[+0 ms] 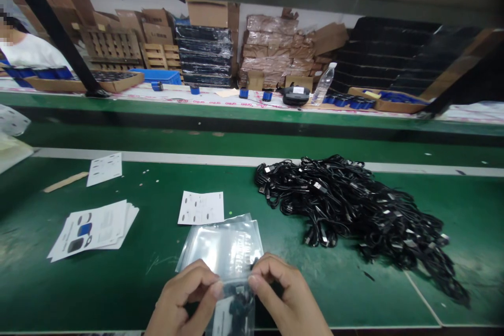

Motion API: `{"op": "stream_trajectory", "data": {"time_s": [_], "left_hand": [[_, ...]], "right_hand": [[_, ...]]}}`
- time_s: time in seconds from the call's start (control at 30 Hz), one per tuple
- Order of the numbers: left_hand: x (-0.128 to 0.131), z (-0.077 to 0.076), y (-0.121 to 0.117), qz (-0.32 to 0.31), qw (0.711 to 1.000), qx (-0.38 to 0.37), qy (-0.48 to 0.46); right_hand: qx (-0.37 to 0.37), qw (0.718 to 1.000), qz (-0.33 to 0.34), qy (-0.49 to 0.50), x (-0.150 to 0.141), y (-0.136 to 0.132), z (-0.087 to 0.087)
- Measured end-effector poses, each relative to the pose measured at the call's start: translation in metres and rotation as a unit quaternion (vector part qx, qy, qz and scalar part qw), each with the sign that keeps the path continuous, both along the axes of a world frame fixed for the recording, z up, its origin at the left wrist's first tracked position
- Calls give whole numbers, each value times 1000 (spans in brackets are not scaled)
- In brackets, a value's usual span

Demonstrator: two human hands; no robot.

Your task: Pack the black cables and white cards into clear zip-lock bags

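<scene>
My left hand (192, 296) and my right hand (279, 289) pinch the top edge of a clear plastic bag (250, 320) at the front of the green table. Inside it show a dark cable and a piece of white printed paper; the bag's lower part runs out of view. Just beyond my fingers lies a stack of flat clear plastic bags (220, 247). A folded leaflet (201, 208) rests against the stack's far edge. To the right spreads a large heap of black USB cables (354, 210).
At left are a pile of printed leaflets (88, 233), a single leaflet (104, 169) and a tan strip (66, 182). A raised shelf behind holds a plastic bottle (324, 84), blue cylinders (244, 93) and cardboard trays (397, 101). A person (33, 50) is at far left.
</scene>
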State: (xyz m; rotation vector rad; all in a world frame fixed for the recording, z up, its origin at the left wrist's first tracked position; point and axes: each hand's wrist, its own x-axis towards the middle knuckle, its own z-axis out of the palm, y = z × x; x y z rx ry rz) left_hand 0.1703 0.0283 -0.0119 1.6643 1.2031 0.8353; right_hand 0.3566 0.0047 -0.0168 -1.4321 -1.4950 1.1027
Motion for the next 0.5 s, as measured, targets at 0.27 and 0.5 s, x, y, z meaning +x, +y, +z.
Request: {"op": "stream_trajectory", "data": {"time_s": [0.27,0.5], "left_hand": [[6,-2,-1,-20,1000,-10,-8],[8,1,-1,-43,999,-13,24]], "right_hand": [[4,1000,21,-18,-4,-1,-2],[16,999,25,-20,-11,-2,-7]]}}
